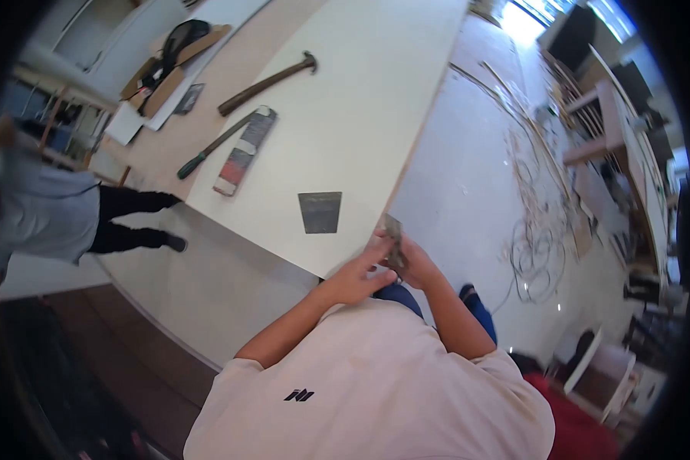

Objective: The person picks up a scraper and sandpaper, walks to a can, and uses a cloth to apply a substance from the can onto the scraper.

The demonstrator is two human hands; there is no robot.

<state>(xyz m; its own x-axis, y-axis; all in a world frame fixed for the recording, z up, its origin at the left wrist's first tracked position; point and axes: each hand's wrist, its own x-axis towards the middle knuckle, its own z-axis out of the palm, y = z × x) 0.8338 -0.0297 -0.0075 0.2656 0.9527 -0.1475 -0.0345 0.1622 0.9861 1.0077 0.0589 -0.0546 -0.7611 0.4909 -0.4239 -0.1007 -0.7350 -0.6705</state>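
Both hands are together at the near right corner of a pale board [345,100]. My left hand [358,277] has its fingers bent against a small greyish-brown piece [393,239]. On the piece's other side, my right hand [415,263] curls its fingers round it. What the piece is I cannot make out. On the board lie a dark trapezoid plate [320,212], a hammer [268,83] with a wooden handle, a file [218,144] with a green handle, and a long block [245,150] with grey, white and red bands.
Another person [46,207] in a grey shirt stands at the left. An open cardboard box [163,92] with black items sits at the upper left. Wood strips and coiled strands [537,253] lie on the floor at the right, near a workbench [617,130].
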